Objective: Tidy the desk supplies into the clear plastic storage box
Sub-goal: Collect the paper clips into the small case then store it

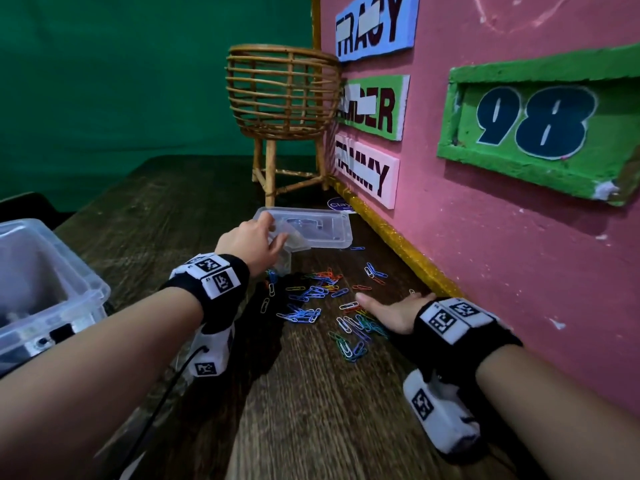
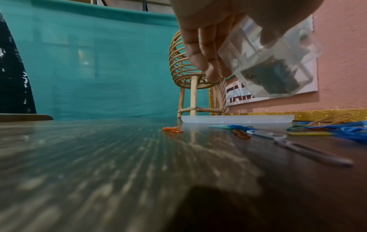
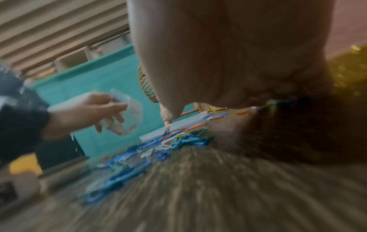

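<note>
Several coloured paper clips [image 1: 322, 299] lie scattered on the dark wooden desk [image 1: 311, 410]. My left hand [image 1: 258, 239] pinches a small clear plastic case [image 1: 289, 251] between thumb and fingers, tilted above the far edge of the clips. In the left wrist view the small clear case [image 2: 268, 66] hangs in my left hand [image 2: 234, 47], with something dark inside its lower corner. My right hand [image 1: 391, 311] lies flat with straight fingers on the desk at the right edge of the clips, holding nothing. The clear plastic storage box [image 1: 69, 271] stands open at the left.
A flat clear lid [image 1: 322, 226] lies just behind the clips. A rattan basket on legs [image 1: 282, 105] stands at the back. A pink board [image 1: 519, 237] with a gold-trimmed base walls the right side. The right wrist view is blurred, showing paper clips [image 3: 158, 146].
</note>
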A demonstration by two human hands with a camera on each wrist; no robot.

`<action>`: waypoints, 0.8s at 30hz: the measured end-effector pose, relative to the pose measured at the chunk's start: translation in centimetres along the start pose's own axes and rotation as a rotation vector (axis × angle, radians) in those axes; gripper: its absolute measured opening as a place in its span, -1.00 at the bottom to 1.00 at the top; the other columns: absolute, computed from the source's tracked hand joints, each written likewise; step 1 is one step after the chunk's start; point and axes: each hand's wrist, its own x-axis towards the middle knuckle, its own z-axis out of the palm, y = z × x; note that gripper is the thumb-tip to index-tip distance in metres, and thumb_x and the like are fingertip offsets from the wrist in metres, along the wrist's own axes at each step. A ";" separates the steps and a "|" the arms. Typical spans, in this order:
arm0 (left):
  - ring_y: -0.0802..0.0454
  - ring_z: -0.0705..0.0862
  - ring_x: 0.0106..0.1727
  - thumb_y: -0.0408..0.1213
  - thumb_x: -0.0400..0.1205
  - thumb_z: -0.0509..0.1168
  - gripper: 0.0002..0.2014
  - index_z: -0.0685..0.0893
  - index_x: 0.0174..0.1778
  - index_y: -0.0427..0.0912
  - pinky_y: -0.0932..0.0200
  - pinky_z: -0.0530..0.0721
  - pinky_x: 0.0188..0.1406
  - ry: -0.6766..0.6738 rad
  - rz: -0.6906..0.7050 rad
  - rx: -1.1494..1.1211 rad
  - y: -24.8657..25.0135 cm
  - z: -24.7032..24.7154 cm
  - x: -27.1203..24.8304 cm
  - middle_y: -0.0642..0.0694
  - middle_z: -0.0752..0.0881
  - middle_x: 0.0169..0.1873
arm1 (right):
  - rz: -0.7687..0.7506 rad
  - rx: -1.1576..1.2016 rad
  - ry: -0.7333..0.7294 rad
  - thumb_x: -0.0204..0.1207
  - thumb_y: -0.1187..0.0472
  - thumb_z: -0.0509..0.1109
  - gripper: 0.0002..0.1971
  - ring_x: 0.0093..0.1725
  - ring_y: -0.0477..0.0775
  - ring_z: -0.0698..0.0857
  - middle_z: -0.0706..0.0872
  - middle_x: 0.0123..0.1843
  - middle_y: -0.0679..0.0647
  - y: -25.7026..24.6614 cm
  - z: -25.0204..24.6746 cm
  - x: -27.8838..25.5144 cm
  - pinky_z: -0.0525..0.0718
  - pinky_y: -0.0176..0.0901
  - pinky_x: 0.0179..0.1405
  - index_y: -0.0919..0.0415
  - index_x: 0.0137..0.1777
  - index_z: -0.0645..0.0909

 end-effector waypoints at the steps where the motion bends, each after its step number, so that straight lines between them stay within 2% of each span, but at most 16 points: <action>1: -0.22 0.68 0.09 0.07 0.67 0.08 -0.63 0.44 0.21 -0.13 -0.01 0.64 -0.02 0.002 0.007 -0.001 0.0 0.0 0.0 -0.19 0.69 0.13 | -0.016 -0.020 -0.026 0.11 -0.70 -0.12 0.31 0.65 0.35 -0.06 -0.22 0.67 0.32 0.2 -0.1 0.2 -0.04 0.18 0.63 0.30 0.64 -0.23; 3: -0.21 0.69 0.08 0.07 0.67 0.08 -0.64 0.45 0.19 -0.14 -0.02 0.64 -0.03 0.004 0.015 -0.004 0.0 0.1 0.1 -0.18 0.70 0.12 | -0.111 -0.082 -0.056 0.22 -0.65 -0.14 0.21 0.66 0.34 -0.10 -0.26 0.67 0.30 -0.1 0.1 -0.2 -0.07 0.17 0.63 0.27 0.64 -0.27; 6: -0.19 0.69 0.07 0.06 0.67 0.09 -0.64 0.45 0.20 -0.13 -0.01 0.64 -0.04 -0.001 0.008 -0.017 -0.1 0.2 0.4 -0.17 0.70 0.11 | -0.384 -0.154 -0.131 0.32 -0.58 -0.18 0.10 0.66 0.26 -0.20 -0.31 0.66 0.24 -1.6 0.4 -1.9 -0.11 0.17 0.64 0.23 0.63 -0.31; 8: -0.19 0.69 0.07 0.06 0.67 0.09 -0.65 0.45 0.20 -0.13 0.00 0.64 -0.05 0.004 0.008 -0.024 0.0 0.2 0.5 -0.17 0.71 0.09 | -0.521 -0.123 -0.145 0.35 -0.55 -0.17 0.05 0.66 0.20 -0.25 -0.35 0.66 0.21 -2.6 0.4 -2.6 -0.13 0.14 0.65 0.20 0.62 -0.34; 10: -0.19 0.69 0.07 0.06 0.67 0.09 -0.65 0.46 0.18 -0.13 -0.01 0.64 -0.04 0.012 0.009 -0.030 0.0 0.3 0.6 -0.18 0.71 0.09 | -0.505 -0.096 -0.073 0.37 -0.54 -0.15 0.06 0.65 0.23 -0.28 -0.38 0.65 0.24 -3.0 0.5 -2.1 -0.16 0.17 0.64 0.21 0.62 -0.36; 13: -0.21 0.69 0.09 0.08 0.67 0.08 -0.64 0.46 0.17 -0.13 -0.05 0.68 0.02 0.019 -0.004 -0.032 0.0 0.3 0.8 -0.19 0.71 0.11 | -0.241 -0.114 -0.014 0.26 -0.62 -0.11 0.18 0.64 0.36 -0.21 -0.36 0.64 0.32 -2.8 0.5 -0.5 -0.13 0.25 0.62 0.26 0.62 -0.36; 15: -0.21 0.69 0.09 0.08 0.67 0.07 -0.64 0.46 0.18 -0.13 -0.05 0.68 0.02 0.021 -0.007 -0.034 0.0 0.4 1.0 -0.19 0.71 0.11 | -0.155 -0.141 -0.047 0.22 -0.64 -0.11 0.22 0.64 0.40 -0.14 -0.33 0.64 0.34 -2.8 0.3 -0.1 -0.10 0.24 0.62 0.27 0.62 -0.36; 16: -0.21 0.69 0.09 0.07 0.67 0.07 -0.64 0.46 0.18 -0.13 -0.04 0.66 0.02 0.022 -0.006 -0.038 0.1 0.4 1.2 -0.19 0.71 0.11 | -0.193 -0.158 -0.062 0.23 -0.64 -0.12 0.21 0.64 0.40 -0.14 -0.32 0.65 0.33 -3.0 0.3 -0.1 -0.09 0.23 0.62 0.26 0.62 -0.36; 18: -0.19 0.69 0.08 0.06 0.68 0.07 -0.65 0.46 0.19 -0.13 -0.02 0.65 0.00 0.020 -0.005 -0.051 0.2 0.5 1.5 -0.17 0.71 0.10 | -0.375 -0.141 -0.088 0.28 -0.61 -0.14 0.15 0.66 0.31 -0.16 -0.30 0.66 0.29 -3.5 0.0 -0.3 -0.09 0.20 0.64 0.25 0.61 -0.37; 20: -0.17 0.69 0.07 0.06 0.68 0.06 -0.65 0.47 0.18 -0.14 0.00 0.63 -0.02 0.026 -0.009 -0.059 0.4 0.7 1.8 -0.17 0.71 0.09 | -0.526 -0.083 -0.041 0.33 -0.56 -0.15 0.10 0.67 0.18 -0.16 -0.28 0.67 0.22 -4.2 -0.3 0.0 -0.07 0.17 0.65 0.24 0.61 -0.37; 22: -0.19 0.69 0.08 0.06 0.68 0.06 -0.64 0.47 0.18 -0.14 0.02 0.60 -0.06 0.035 -0.011 -0.063 0.5 0.8 2.2 -0.18 0.71 0.09 | -0.521 -0.069 0.067 0.35 -0.55 -0.15 0.08 0.67 0.18 -0.17 -0.27 0.68 0.22 -4.7 -0.8 1.0 -0.08 0.18 0.65 0.25 0.62 -0.35; 24: -0.19 0.70 0.06 0.07 0.68 0.05 -0.64 0.48 0.17 -0.14 0.03 0.60 -0.07 0.037 -0.016 -0.076 0.5 0.9 2.5 -0.19 0.72 0.08 | -0.419 -0.059 0.120 0.36 -0.55 -0.14 0.08 0.67 0.23 -0.16 -0.25 0.68 0.24 -4.9 -1.3 2.5 -0.09 0.18 0.64 0.26 0.63 -0.31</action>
